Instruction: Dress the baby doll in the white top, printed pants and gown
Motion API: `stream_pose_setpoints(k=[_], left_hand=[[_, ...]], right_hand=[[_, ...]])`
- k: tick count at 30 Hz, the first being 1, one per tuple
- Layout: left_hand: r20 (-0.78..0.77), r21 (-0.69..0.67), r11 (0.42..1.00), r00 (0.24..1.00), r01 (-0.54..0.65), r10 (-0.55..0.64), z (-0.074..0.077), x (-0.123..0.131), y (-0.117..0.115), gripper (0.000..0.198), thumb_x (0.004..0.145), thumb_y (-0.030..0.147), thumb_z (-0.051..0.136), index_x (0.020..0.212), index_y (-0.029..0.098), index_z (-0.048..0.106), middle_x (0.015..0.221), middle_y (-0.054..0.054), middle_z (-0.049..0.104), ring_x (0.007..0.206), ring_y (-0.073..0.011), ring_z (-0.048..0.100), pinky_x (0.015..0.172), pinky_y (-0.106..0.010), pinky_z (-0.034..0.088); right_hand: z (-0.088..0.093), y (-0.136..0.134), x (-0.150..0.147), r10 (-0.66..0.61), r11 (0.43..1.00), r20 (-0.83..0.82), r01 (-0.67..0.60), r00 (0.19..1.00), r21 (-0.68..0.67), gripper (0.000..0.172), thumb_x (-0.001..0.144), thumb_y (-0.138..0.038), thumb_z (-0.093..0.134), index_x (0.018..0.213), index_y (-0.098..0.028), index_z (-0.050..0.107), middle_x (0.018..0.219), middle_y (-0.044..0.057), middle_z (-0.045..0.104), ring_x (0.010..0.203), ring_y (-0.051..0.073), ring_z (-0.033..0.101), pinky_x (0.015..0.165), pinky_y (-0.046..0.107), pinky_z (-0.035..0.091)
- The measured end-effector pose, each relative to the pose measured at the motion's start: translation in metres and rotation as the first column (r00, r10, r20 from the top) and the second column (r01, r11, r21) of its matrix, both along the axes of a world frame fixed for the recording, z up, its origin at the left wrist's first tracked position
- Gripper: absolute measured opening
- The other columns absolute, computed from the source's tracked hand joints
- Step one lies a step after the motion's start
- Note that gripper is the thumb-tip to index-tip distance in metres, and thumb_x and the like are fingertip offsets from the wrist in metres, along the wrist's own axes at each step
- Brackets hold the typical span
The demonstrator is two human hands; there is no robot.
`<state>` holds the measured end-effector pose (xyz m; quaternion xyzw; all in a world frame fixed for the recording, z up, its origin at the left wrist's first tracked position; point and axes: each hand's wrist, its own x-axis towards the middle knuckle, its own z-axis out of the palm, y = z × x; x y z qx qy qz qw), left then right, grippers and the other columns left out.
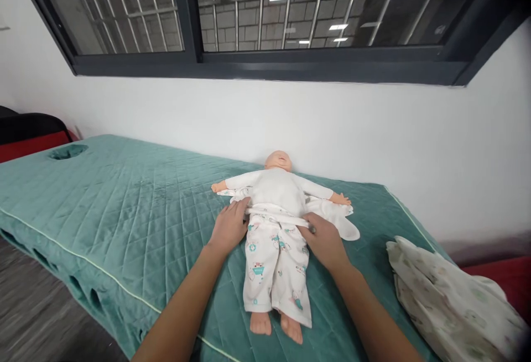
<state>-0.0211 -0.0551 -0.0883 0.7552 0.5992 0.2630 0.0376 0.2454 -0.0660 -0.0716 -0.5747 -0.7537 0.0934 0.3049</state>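
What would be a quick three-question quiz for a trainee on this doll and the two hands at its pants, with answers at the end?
1. Which part of the pants are the left hand and right hand at?

2. How does the doll lie on the bed?
a) face down
b) on its back
c) on its side

3. True or false: the pants cover both of the doll's feet.

Key:
1. The waistband, one hand at each side.
2. b
3. False; both feet show bare below the cuffs.
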Motion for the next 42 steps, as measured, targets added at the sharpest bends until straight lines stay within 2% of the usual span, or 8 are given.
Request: stream_pose_setpoints(k=[4,10,15,20,26,32,38,42], left_hand=[[0.030,-0.001,1.000,0.999,0.026,-0.026,0.000,0.004,-0.002,0.056,0.086,0.012,0.048,0.141,0.018,0.040,0.122,-0.011,0.064,0.116,-0.0253,0.057,0.095,-0.038,0.046],[-0.011,0.091,0.993,0.998,0.070,-0.069,0.002,0.011,0.008,0.054,0.087,0.009,0.045,0.140,0.018,0.042,0.117,-0.011,0.064,0.112,-0.0237,0.058,0.094,-0.036,0.046],[-0.113,0.114,0.989,0.990,0.092,-0.080,0.012,0.020,0.036,0.051,0.091,0.014,0.045,0.141,0.016,0.039,0.124,-0.013,0.061,0.117,-0.0259,0.055,0.093,-0.037,0.046],[-0.116,0.049,0.998,0.993,0.027,-0.021,0.010,0.025,0.045,0.046,0.093,0.016,0.042,0.138,0.016,0.040,0.120,-0.012,0.062,0.115,-0.0265,0.056,0.086,-0.036,0.048],[-0.103,0.030,0.999,0.995,0.019,-0.016,0.002,0.014,0.019,0.032,0.089,0.012,0.045,0.119,0.018,0.054,0.110,-0.009,0.065,0.106,-0.0237,0.059,0.081,-0.033,0.048],[-0.005,0.189,0.981,0.999,0.048,-0.048,-0.009,0.007,-0.036,0.019,0.090,0.016,0.045,0.102,0.020,0.059,0.092,-0.006,0.066,0.092,-0.0218,0.061,0.079,-0.032,0.048],[0.064,0.159,0.985,0.995,0.069,-0.080,-0.014,0.006,-0.063,0.022,0.092,0.017,0.043,0.107,0.021,0.058,0.097,-0.005,0.068,0.097,-0.0226,0.061,0.083,-0.034,0.049],[0.147,0.059,0.998,0.989,0.011,-0.019,-0.012,0.005,-0.062,0.035,0.089,0.012,0.042,0.122,0.020,0.054,0.111,-0.007,0.066,0.104,-0.0238,0.061,0.083,-0.035,0.049]], right_hand=[[-0.001,-0.022,-0.007,0.024,0.996,-0.176,-0.038,0.984,-0.080,0.021,0.090,-0.041,0.052,0.082,-0.022,0.056,0.077,0.000,0.060,0.074,0.019,0.055,0.070,0.030,0.040],[-0.004,-0.017,-0.005,0.045,0.984,-0.404,-0.109,0.914,-0.137,0.027,0.086,-0.048,0.058,0.099,-0.024,0.055,0.092,0.000,0.059,0.086,0.019,0.055,0.079,0.030,0.045],[-0.006,-0.013,-0.004,0.059,0.989,-0.483,-0.117,0.874,-0.091,0.040,0.082,-0.045,0.067,0.114,-0.026,0.052,0.112,0.001,0.059,0.107,0.022,0.054,0.095,0.033,0.043],[-0.004,-0.007,-0.008,-0.017,0.987,-0.446,-0.056,0.895,-0.151,0.033,0.084,-0.043,0.064,0.109,-0.023,0.053,0.105,0.002,0.062,0.095,0.021,0.056,0.085,0.032,0.045],[-0.010,0.000,-0.009,-0.045,0.994,-0.294,0.015,0.955,-0.106,0.020,0.083,-0.039,0.062,0.089,-0.022,0.055,0.085,0.000,0.060,0.078,0.019,0.053,0.072,0.031,0.041],[-0.014,-0.002,-0.008,-0.034,0.996,-0.166,0.048,0.986,0.081,0.004,0.080,-0.024,0.053,0.081,-0.022,0.050,0.085,0.002,0.058,0.081,0.020,0.052,0.074,0.032,0.038],[-0.004,-0.016,-0.015,-0.014,0.992,-0.133,0.030,0.991,0.124,0.003,0.075,-0.019,0.049,0.075,-0.022,0.050,0.085,0.003,0.061,0.085,0.021,0.055,0.079,0.034,0.038],[-0.002,-0.057,-0.023,-0.029,0.999,-0.156,0.034,0.987,0.025,0.005,0.074,-0.022,0.055,0.071,-0.023,0.052,0.071,0.001,0.057,0.076,0.021,0.054,0.069,0.031,0.038]])
